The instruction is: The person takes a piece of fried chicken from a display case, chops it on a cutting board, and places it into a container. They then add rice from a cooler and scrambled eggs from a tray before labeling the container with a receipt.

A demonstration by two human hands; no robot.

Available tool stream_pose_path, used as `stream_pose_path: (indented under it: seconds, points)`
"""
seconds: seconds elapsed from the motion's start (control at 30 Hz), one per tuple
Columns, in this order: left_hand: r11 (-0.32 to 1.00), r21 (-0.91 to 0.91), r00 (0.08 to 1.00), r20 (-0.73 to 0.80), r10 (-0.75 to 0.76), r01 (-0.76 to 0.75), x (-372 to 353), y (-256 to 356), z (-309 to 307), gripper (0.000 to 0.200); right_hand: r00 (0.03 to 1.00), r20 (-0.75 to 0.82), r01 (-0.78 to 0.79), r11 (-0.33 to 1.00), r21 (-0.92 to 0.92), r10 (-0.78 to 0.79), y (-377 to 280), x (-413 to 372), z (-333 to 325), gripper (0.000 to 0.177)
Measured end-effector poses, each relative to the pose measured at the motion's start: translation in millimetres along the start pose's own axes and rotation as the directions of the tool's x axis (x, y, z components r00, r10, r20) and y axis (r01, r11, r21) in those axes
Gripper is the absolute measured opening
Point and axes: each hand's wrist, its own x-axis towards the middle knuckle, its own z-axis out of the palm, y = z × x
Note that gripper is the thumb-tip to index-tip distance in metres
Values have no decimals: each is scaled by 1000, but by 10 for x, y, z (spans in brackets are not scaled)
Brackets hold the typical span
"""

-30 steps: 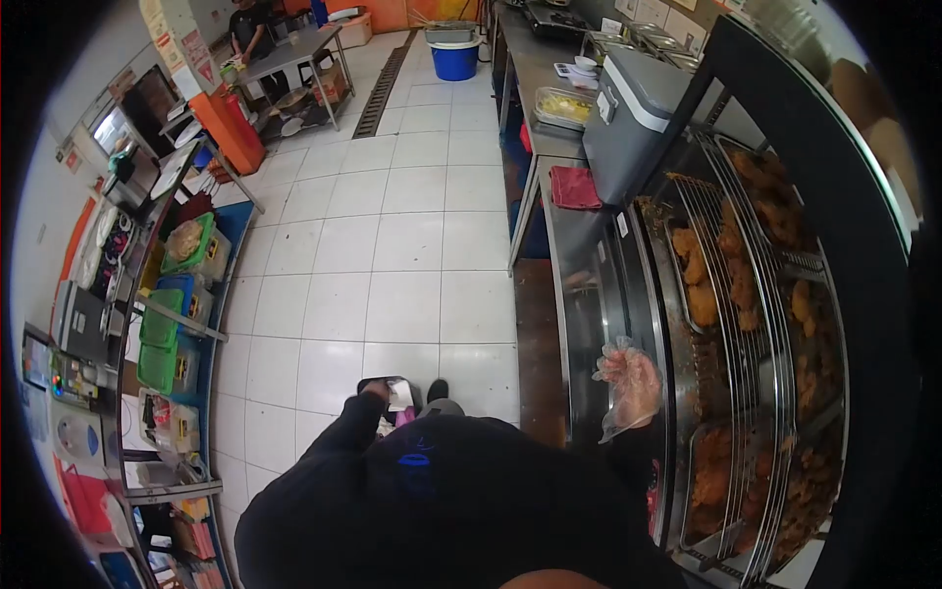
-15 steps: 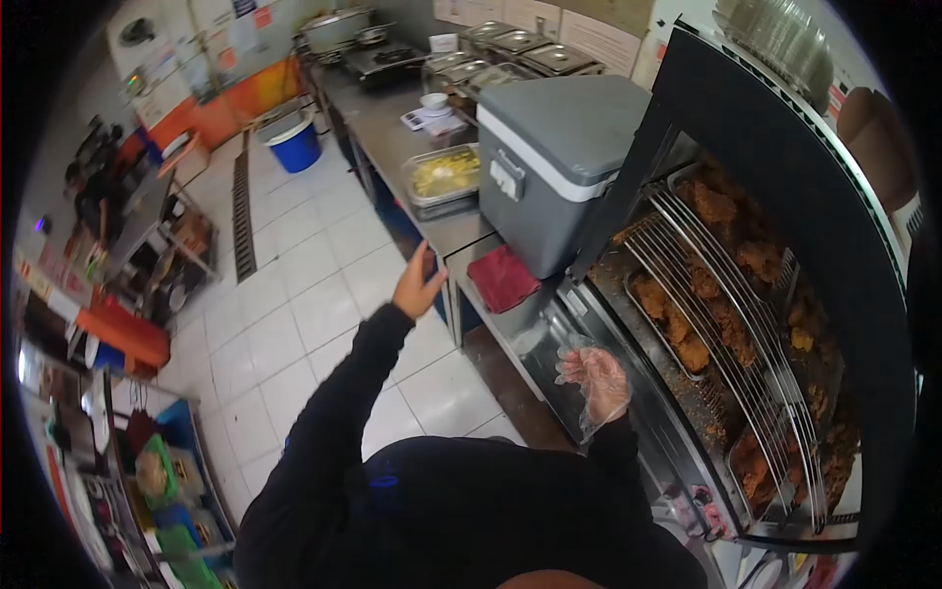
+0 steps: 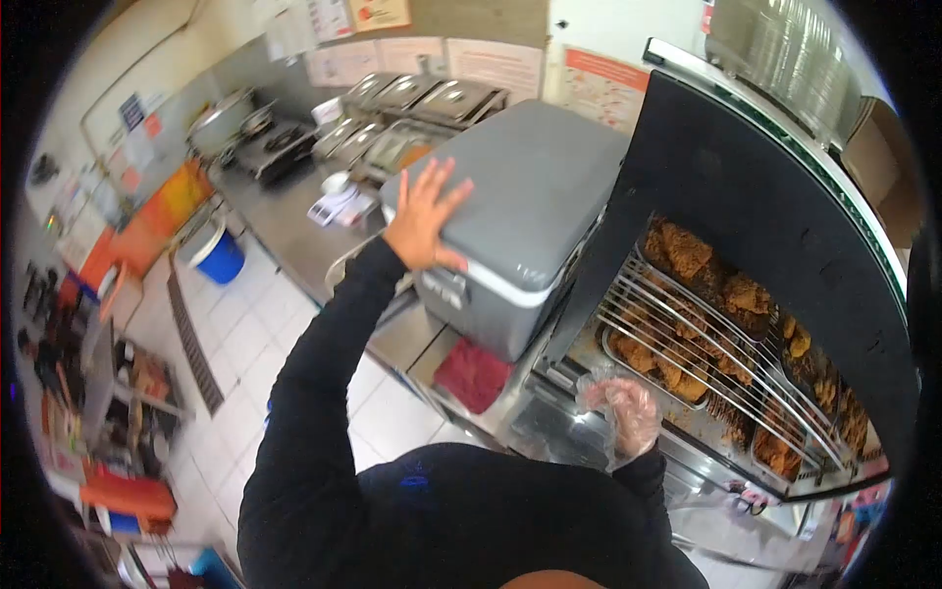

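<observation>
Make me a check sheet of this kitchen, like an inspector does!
Surface: steel counter, crowded along the wall.
Job's things: grey cooler, lid shut; fried chicken on wire racks in the black warmer.
Clutter: red cloth by the cooler; lidded steel pans; pot.
Grips: left hand spread flat on the cooler lid; right hand, in a clear glove, empty, by the warmer's front.
Cables: nothing seen.
Surroundings: white tiled floor, blue bucket, posters on the wall.

White tiled floor [image 3: 250, 334] with a long drain grate [image 3: 191, 339]; stainless steel counter [image 3: 280, 226] along rear wall [image 3: 245, 64]; paper notices [image 3: 412, 54] posted; cluttered shelving [image 3: 128, 393] left
</observation>
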Motion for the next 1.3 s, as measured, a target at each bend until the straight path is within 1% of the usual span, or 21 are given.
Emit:
stream_pose_path:
  seconds: [0.03,0.13,0.2,0.23,0.4,0.47,0.57,0.6,0.63,0.67,0.7,0.73,0.77,0.83,0.87,0.9,0.93,1.0,1.07,1.13,1.3]
  points:
    - [995,13,993,62,99,-100,109,114,-62,102,1000,-15,15,1000,14,-14,7,11,15,31]
    - [940,-47,938,65,340,-338,273,156,51,89,987,-147,62,998,11,-60,-78,17,211,28]
    - [931,-69,933,23,360,-358,307,167,19,83,964,-262,39,998,-50,-51,-108,1,355,26]
    - [928,-76,931,4,365,-364,339,132,-12,80,948,-292,100,989,-106,-127,-58,2,413,26]
    - [951,-79,945,-156,286,-300,464,-36,-193,84,886,-416,190,979,-79,-206,-193,225,1005,28]
    - [964,-59,930,-282,234,-260,609,-231,-356,80,898,-384,192,977,-94,-214,-328,381,1229,27]
    - [980,-87,836,-538,106,-180,815,-765,-495,67,909,-188,283,883,-375,-371,-616,828,1506,20]
    - [955,-229,810,-586,21,-190,863,-958,-523,65,897,-38,339,740,-581,-440,-798,1067,1592,18]
    - [907,-367,783,-618,-70,-208,910,-1113,-556,63,877,120,390,547,-741,-465,-951,1334,1679,17]
    - [895,-398,755,-646,-116,-203,935,-1204,-641,60,908,103,334,554,-762,-406,-997,1598,1797,16]
    - [864,-467,737,-648,-189,-189,922,-1311,-660,59,900,85,325,529,-784,-427,-979,1911,1936,16]
    - [827,-535,719,-642,-266,-172,901,-1409,-658,59,877,146,358,421,-833,-457,-897,2265,1985,16]
    - [819,-545,707,-650,-278,-180,891,-1481,-641,59,915,164,314,394,-864,-368,-844,2640,2049,19]
    - [802,-565,683,-665,-303,-193,865,-1614,-609,59,978,182,189,64,-980,-97,-479,3386,2034,27]
    - [793,-584,696,-642,-321,-172,838,-1640,-609,59,981,93,98,-21,-995,171,-182,3798,1945,30]
    - [784,-601,704,-624,-339,-155,825,-1631,-617,59,933,52,130,-200,-971,356,219,4153,1795,36]
    - [774,-617,708,-610,-355,-143,823,-1636,-625,59,873,11,174,-291,-941,488,488,4355,1678,37]
    - [767,-615,684,-640,-349,-184,840,-1700,-597,59,816,-10,243,-359,-901,578,847,4485,1524,38]
    - [737,-644,682,-635,-363,-207,839,-1754,-600,59,802,-2,281,-381,-881,597,1041,4468,1414,40]
    - [676,-706,709,-586,-392,-210,815,-1782,-619,59,798,13,314,-397,-862,603,1125,4436,1334,42]
    - [673,-703,687,-607,-400,-229,831,-1791,-608,59,821,79,368,-418,-831,566,1137,4359,1259,47]
